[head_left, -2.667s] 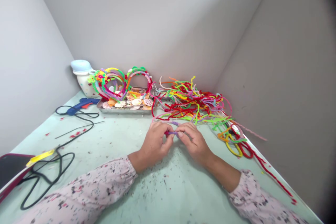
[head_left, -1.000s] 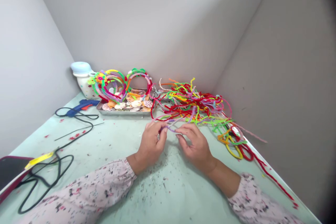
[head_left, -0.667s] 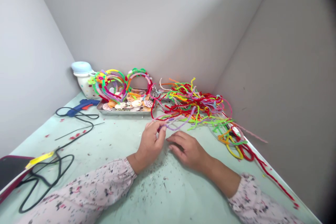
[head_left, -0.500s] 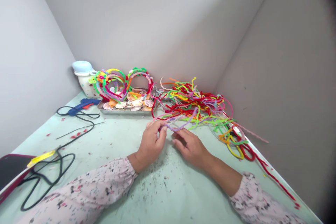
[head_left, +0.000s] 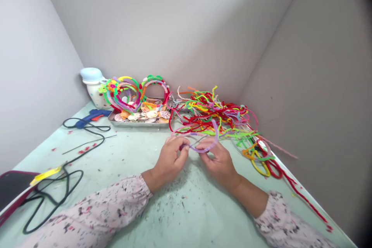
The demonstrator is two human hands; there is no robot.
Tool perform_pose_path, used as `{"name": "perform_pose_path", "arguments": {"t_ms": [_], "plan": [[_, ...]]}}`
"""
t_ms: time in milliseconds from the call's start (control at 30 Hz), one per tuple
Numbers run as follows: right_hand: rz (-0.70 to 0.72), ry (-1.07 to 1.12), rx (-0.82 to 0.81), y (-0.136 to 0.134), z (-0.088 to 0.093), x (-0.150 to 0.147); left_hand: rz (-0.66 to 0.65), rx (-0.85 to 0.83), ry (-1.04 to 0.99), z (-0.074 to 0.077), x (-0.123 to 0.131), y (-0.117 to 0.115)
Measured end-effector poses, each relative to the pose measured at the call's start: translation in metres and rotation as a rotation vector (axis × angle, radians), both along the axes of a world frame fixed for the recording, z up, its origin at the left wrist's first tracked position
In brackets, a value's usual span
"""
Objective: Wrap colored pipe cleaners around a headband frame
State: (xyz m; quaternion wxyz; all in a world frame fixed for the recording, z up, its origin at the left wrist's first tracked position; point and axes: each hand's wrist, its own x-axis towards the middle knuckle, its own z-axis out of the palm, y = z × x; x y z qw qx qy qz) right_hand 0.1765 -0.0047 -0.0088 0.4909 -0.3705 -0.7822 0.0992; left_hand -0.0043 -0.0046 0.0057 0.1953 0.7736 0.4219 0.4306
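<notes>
My left hand (head_left: 172,155) is closed in a pinch on a purple pipe cleaner (head_left: 215,140). From its fingertips the fuzzy strand curves right and loops up to a free end. My right hand (head_left: 222,164) has thumb and index finger closed on the strand's lower bend, a short gap from the left fingertips. A thin grey strand and a pale pink one show just behind the fingers; whether they belong to the held piece I cannot tell. Beyond the hands lies a tangled heap of coloured pipe cleaners (head_left: 209,106).
A metal tray (head_left: 139,124) holds shells, with pipe-cleaner-wrapped hoops (head_left: 155,79) standing in it. At left are a blue glue gun (head_left: 88,118), its black cord (head_left: 77,157), a white cup with blue lid (head_left: 91,73) and a dark red-edged object (head_left: 17,188). Red strands (head_left: 308,197) trail along the right edge.
My right hand has moved slightly right and turned, now gripping the purple pipe cleaner. The strand's loop has shifted right and bends more upright. My left hand has barely moved.
</notes>
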Motion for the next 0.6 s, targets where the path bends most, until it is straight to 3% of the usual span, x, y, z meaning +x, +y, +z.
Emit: {"name": "perform_pose_path", "arguments": {"t_ms": [233,367,600], "plan": [[-0.041,-0.019,0.040,-0.0001,-0.0007,0.0004,-0.058,0.004,0.050,0.0021,0.0007,-0.0009],[-0.008,-0.022,-0.024,-0.0002,-0.0016,0.0003,-0.064,-0.006,0.045,0.0017,0.0005,-0.0009],[0.018,-0.024,0.026,0.0009,0.0006,-0.0012,-0.093,-0.017,0.063,0.0002,0.0015,-0.0019]]}}
